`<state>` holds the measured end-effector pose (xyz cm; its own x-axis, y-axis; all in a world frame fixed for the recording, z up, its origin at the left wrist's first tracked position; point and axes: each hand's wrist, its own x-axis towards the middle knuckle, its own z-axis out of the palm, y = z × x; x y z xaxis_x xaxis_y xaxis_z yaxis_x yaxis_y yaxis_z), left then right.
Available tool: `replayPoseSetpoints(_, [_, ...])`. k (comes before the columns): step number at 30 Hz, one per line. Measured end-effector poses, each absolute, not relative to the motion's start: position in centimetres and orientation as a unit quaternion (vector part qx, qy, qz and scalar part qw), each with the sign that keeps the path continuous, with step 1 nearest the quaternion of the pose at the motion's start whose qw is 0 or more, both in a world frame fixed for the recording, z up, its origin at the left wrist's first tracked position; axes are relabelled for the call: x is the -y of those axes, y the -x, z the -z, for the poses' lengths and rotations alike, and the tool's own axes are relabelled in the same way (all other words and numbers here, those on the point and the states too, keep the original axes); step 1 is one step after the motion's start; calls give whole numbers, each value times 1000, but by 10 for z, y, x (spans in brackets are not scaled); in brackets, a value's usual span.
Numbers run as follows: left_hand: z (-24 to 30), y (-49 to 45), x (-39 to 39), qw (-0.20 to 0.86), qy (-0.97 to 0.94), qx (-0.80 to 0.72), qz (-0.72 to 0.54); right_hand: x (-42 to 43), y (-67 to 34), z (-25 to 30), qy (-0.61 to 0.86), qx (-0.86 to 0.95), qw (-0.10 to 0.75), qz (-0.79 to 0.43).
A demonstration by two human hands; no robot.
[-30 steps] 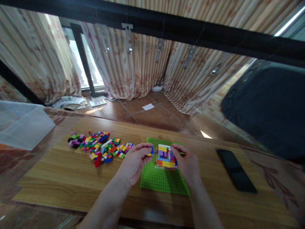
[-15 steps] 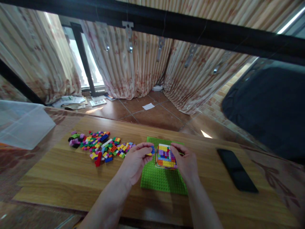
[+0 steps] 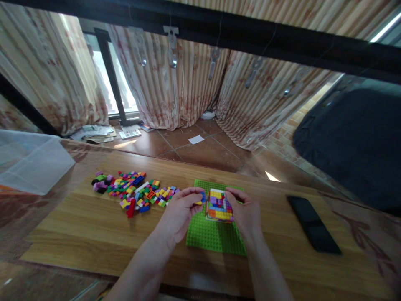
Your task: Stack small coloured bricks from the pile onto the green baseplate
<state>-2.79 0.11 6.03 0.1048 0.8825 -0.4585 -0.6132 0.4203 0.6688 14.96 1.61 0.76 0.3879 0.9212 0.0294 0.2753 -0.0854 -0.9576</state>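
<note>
A many-coloured brick build (image 3: 220,205) stands on a green studded baseplate (image 3: 216,239), with yellow, purple, orange, blue and white bricks on its top. My left hand (image 3: 180,209), just left of the build, pinches small blue and yellow toy bricks (image 3: 202,198) between thumb and fingers. Against the build's right side, my right hand (image 3: 246,211) is closed, thumb and forefinger gripping near the upper right corner. Whether those fingers also hold a small brick cannot be made out.
Loose toy bricks (image 3: 134,190) lie in a pile left of the baseplate on the wooden table (image 3: 81,234). A black phone (image 3: 313,223) rests at the right. Beyond the left edge stands a translucent plastic box (image 3: 34,163). A black bar (image 3: 200,31) crosses the view above.
Both hands stay almost where they were, the left still pinching the bricks beside the build. The whole view has shifted slightly.
</note>
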Motion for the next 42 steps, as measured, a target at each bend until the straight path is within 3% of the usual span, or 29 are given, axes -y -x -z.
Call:
replayPoseSetpoints(14, [-56, 28, -2, 725, -167, -429, -512, -15, -148, -11, 635, 442, 527, -352])
replayPoseSetpoints(21, [-59, 28, -1, 732, -149, -439, -499, -8, -145, -26, 641, 425, 582, -265])
replayPoseSetpoints(31, [-60, 25, 0, 742, -132, -408, -515, 16, -118, -38, 529, 651, 520, -165])
replayPoseSetpoints(36, [-57, 24, 0, 756, -145, -376, -516, 18, -115, -40, 526, 691, 472, -152])
replayPoseSetpoints(42, [-57, 24, 2, 761, -173, -372, -503, 17, -112, -36, 528, 690, 471, -151])
